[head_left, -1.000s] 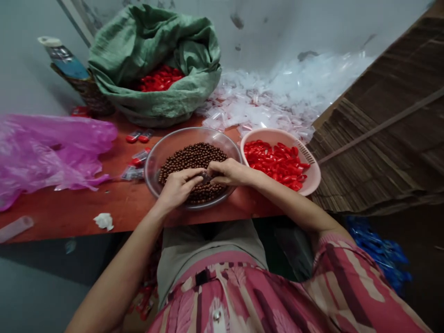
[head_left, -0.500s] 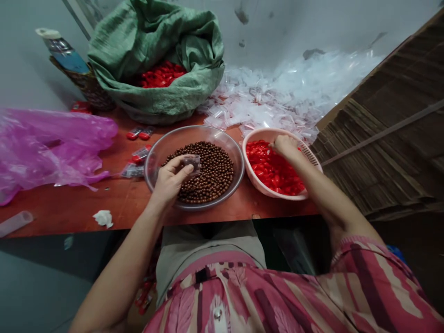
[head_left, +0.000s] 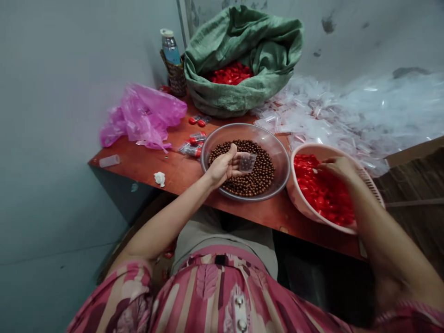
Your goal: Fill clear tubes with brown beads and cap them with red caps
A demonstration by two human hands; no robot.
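My left hand (head_left: 222, 167) pinches a small clear tube (head_left: 247, 162) with brown beads in it, held over a clear bowl (head_left: 281, 155) full of brown beads (head_left: 258, 178). My right hand (head_left: 338, 167) reaches into a pink basket (head_left: 376, 198) of red caps (head_left: 321, 192); its fingers are curled among the caps, and what they hold is hidden.
A green sack (head_left: 243, 99) with more red caps stands at the back of the red table (head_left: 145, 162). A heap of clear tubes (head_left: 347, 115) lies at the right, a pink plastic bag (head_left: 145, 113) at the left, a few capped tubes (head_left: 194, 144) beside the bowl.
My right hand left the brown-bead bowl and went into the basket of red caps. My left hand kept the clear tube over the bowl. My head turned left.
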